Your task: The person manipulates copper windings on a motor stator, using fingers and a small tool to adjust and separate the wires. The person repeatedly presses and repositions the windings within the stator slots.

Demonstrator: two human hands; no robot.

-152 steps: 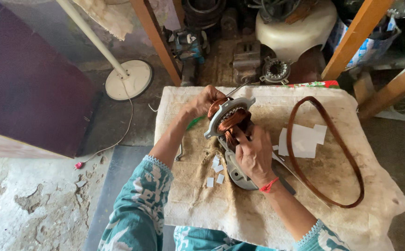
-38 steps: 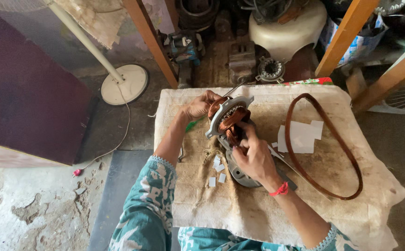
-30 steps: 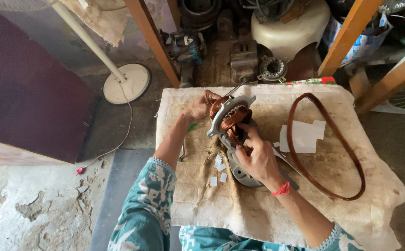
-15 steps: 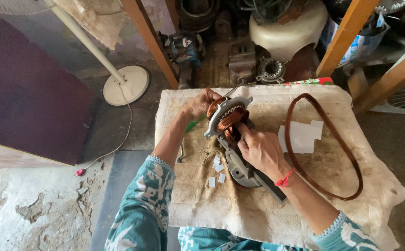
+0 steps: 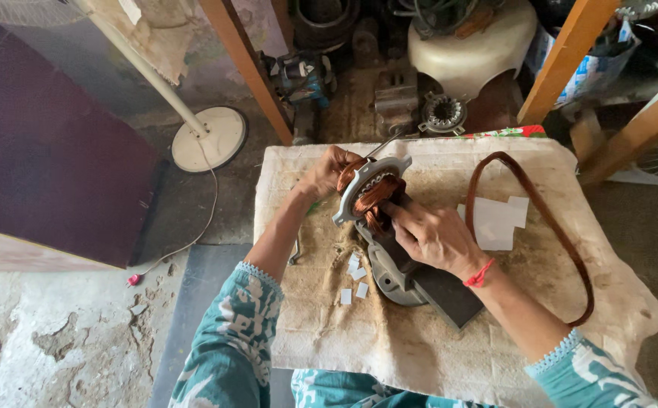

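Note:
A grey metal motor stator (image 5: pixel 368 181) with copper windings stands tilted on a grey metal base (image 5: pixel 394 270) on the cloth-covered table (image 5: pixel 435 355). My left hand (image 5: pixel 327 171) grips the stator's far left rim. My right hand (image 5: pixel 433 234) rests on its near side, fingers pressed into the copper coil (image 5: pixel 374 198). Both sleeves are teal with a white pattern, and a red thread circles my right wrist.
A brown rubber belt loop (image 5: pixel 548 227) lies on the table's right, around white paper pieces (image 5: pixel 495 219). Small paper slips (image 5: pixel 353 276) lie near the base. A fan stand's round white foot (image 5: pixel 208 137) is on the floor left. Wooden posts and motor parts crowd the back.
My right hand has shifted a little on the copper coil and the forearm has swung right. The stator stays tilted in my left hand's grip.

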